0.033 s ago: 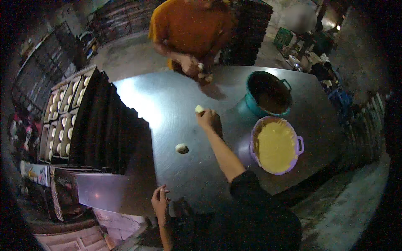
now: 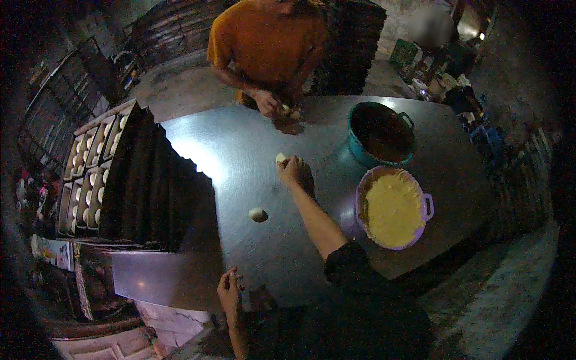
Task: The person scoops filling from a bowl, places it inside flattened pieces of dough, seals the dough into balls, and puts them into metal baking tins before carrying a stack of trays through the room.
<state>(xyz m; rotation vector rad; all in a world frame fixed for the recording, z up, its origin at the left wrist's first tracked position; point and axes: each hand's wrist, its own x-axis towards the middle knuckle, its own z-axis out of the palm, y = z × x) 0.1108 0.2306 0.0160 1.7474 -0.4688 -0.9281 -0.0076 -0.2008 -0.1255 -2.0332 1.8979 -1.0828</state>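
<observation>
Right hand (image 2: pixel 292 170), fingers curled around a small dough piece (image 2: pixel 279 158) on the steel table (image 2: pixel 240 156); left hand (image 2: pixel 230 292) loosely open at the table's near edge.

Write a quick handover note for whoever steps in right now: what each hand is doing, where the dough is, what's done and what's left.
Right hand: stretched across the steel table, fingers closed on a small dough piece.
Left hand: empty, resting at the table's near edge.
Another dough ball lies loose mid-table.
Purple tub of yellow dough sits right; teal pot behind it.
Done: trays on the left hold rows of shaped pieces.
Left: the tub is still nearly full.
</observation>
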